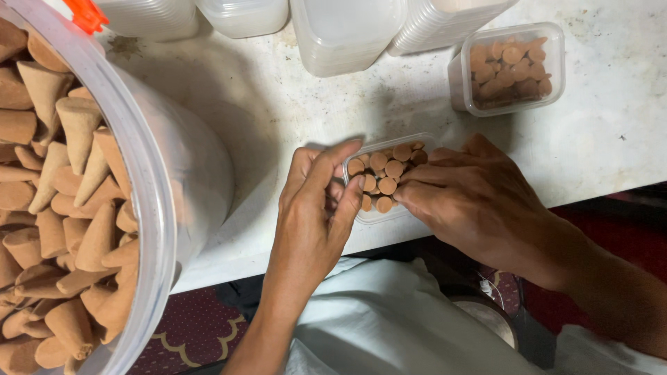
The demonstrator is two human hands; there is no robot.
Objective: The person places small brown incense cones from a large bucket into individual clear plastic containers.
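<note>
A small clear plastic box sits near the front edge of the white table, packed with upright brown cones. My left hand curls around the box's left side, thumb and fingers against its rim. My right hand rests on the box's right side, its fingertips touching the cones inside. Whether a finger pinches a single cone is hidden.
A large clear tub heaped with loose brown cones stands at the left. A filled small box sits at the back right. Stacks of empty clear boxes line the far edge. White cloth lies on my lap.
</note>
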